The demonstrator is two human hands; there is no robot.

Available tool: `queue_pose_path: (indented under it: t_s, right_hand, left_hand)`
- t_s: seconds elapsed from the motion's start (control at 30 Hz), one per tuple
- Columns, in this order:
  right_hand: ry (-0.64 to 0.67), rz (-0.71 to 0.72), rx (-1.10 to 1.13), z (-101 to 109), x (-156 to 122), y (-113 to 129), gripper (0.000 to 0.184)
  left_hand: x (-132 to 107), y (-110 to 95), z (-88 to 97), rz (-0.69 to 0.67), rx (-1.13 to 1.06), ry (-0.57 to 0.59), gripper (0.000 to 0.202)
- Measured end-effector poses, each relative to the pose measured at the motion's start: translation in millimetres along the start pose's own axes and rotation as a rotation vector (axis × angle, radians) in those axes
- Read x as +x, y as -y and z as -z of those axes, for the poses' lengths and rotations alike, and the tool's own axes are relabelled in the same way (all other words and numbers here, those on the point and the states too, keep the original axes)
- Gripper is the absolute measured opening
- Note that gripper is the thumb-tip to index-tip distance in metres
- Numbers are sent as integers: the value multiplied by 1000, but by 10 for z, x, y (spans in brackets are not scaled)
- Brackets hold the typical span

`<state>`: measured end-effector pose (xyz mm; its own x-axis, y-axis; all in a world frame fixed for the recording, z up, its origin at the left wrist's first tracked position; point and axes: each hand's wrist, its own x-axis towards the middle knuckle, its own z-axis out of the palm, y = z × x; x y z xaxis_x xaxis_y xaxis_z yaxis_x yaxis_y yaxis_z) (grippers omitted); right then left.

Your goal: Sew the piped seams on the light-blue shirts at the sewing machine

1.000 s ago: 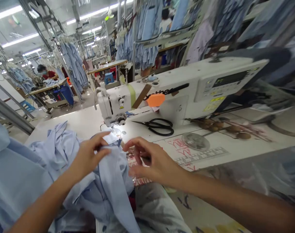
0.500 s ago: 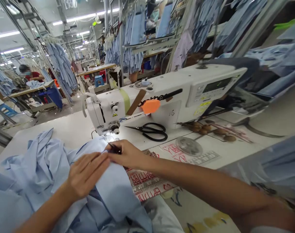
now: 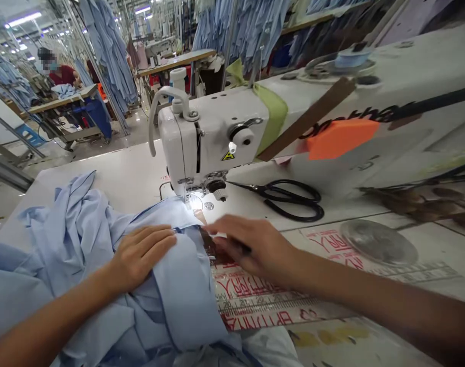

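A light blue shirt (image 3: 83,239) lies bunched on the white table, one edge reaching under the needle of the white sewing machine (image 3: 217,137). My left hand (image 3: 142,255) lies flat on the cloth, fingers stretched toward the needle. My right hand (image 3: 251,247) rests at the cloth's right edge beside the presser foot, fingers curled round a thin dark tool that I cannot name.
Black scissors (image 3: 289,196) lie on the table behind my right hand. A round clear lid (image 3: 377,247) sits to the right on a printed ruler sheet (image 3: 263,295). A person works at another table (image 3: 60,99) far back left, among racks of hanging blue shirts (image 3: 110,46).
The view has closed in on the machine head. Both hands slid the cloth forward to the needle; my left hand went from pinching a white label to lying flat.
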<state>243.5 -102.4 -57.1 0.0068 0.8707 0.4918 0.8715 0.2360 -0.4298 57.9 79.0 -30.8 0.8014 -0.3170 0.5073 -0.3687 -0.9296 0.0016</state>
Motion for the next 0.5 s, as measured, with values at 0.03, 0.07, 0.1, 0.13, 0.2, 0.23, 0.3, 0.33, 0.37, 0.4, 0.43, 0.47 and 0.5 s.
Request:
queue_pose_path:
  t_s: [0.03,0.07,0.1,0.13,0.2,0.23,0.3,0.33,0.37,0.4,0.43,0.47,0.5]
  right_hand:
    - [-8,-94,-62,-7,86,-40,31]
    - [29,-155,-152,-18,165,-78,32]
    - [99,-178,-253,-30,234,-113,30]
    - [179,-178,-344,-43,291,-141,25]
    - [275,-164,-458,-63,371,-175,20]
    - [279,-170,-482,-70,398,-182,21]
    - [239,-207,-483,-80,442,-182,25]
    - [221,-226,-475,-83,460,-182,25]
    - [211,-240,-464,-83,475,-184,25]
    - [202,-246,-448,-81,486,-192,25]
    - [192,-243,-428,-75,489,-206,25]
    - [188,-232,-404,-65,484,-226,24]
    - [188,-217,-377,-52,469,-252,22]
  left_hand:
    - [77,3,-33,-36,-1,-26,22]
    - [133,4,-71,-84,2,-35,19]
    - [169,1,-108,-135,12,-24,17]
    - [190,-8,-144,-183,27,1,15]
    - [218,-40,-206,-248,69,50,13]
    - [240,-57,-235,-270,92,59,11]
    - [317,-68,-297,-303,134,20,6]
    - [365,-53,-331,-313,160,-14,5]
    - [411,-21,-365,-321,194,-33,5]
    - [450,24,-397,-324,237,-32,6]
    - [475,79,-425,-319,284,-8,6]
    - [485,136,-446,-312,327,27,6]
    - [481,188,-459,-302,357,64,6]
